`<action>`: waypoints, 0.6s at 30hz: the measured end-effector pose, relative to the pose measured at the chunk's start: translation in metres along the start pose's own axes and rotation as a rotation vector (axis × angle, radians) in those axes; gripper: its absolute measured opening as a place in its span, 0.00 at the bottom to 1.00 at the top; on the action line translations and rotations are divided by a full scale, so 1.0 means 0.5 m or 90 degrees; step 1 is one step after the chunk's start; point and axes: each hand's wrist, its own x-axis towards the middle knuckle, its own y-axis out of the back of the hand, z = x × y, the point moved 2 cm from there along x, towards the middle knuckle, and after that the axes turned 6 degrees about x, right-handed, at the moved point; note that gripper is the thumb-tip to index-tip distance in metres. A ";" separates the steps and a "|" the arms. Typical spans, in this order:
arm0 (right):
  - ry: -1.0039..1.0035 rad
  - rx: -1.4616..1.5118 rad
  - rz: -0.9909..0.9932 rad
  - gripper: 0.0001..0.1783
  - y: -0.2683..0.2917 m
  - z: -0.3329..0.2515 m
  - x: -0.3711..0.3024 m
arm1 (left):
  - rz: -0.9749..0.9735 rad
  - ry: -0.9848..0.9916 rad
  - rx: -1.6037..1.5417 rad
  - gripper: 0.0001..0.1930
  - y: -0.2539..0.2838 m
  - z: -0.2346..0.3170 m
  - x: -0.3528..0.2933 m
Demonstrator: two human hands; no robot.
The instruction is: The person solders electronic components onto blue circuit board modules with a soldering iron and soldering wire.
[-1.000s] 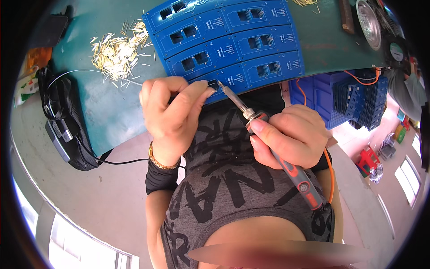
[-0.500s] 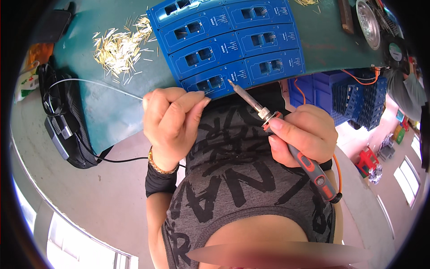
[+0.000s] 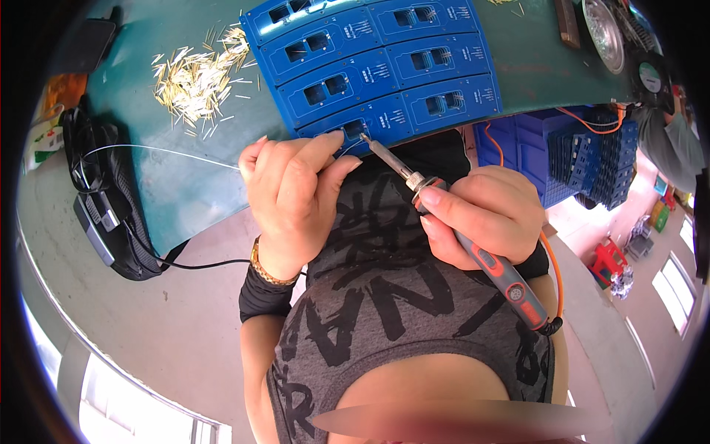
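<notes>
My right hand (image 3: 488, 214) grips a grey and orange soldering iron (image 3: 510, 285) by its handle. The iron's tip meets the near edge of a blue circuit board panel (image 3: 370, 52), beside a rectangular cutout in the nearest board. Thumb and forefinger of my left hand (image 3: 292, 192) pinch a thin solder wire (image 3: 181, 151) that trails off to the left. The wire's short end pokes out past the fingertips close to the iron's tip; whether the two touch I cannot tell.
A heap of thin metal pins (image 3: 194, 89) lies left of the panel on the green table (image 3: 159, 189). At the left edge sits a black bag (image 3: 122, 214) with cables. Blue bins (image 3: 518, 152) and stacked blue boards (image 3: 614, 163) stand right, below table height.
The soldering iron has moved left and its tip is now at the cutout on the nearest board. My left hand has turned slightly, and the wire's end now shows beyond its fingers.
</notes>
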 end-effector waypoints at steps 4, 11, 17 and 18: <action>-0.022 0.014 0.009 0.20 -0.001 -0.004 0.005 | -0.022 0.022 0.017 0.25 0.000 0.007 0.004; -0.013 -0.013 0.021 0.20 0.004 -0.002 0.004 | 0.021 0.139 -0.098 0.33 -0.007 -0.005 -0.010; -0.006 0.014 0.018 0.20 0.003 0.000 0.016 | 0.029 0.181 -0.100 0.45 -0.005 -0.005 -0.002; -0.018 0.019 0.011 0.20 0.004 0.000 0.021 | 0.022 0.177 -0.112 0.48 -0.006 -0.005 0.002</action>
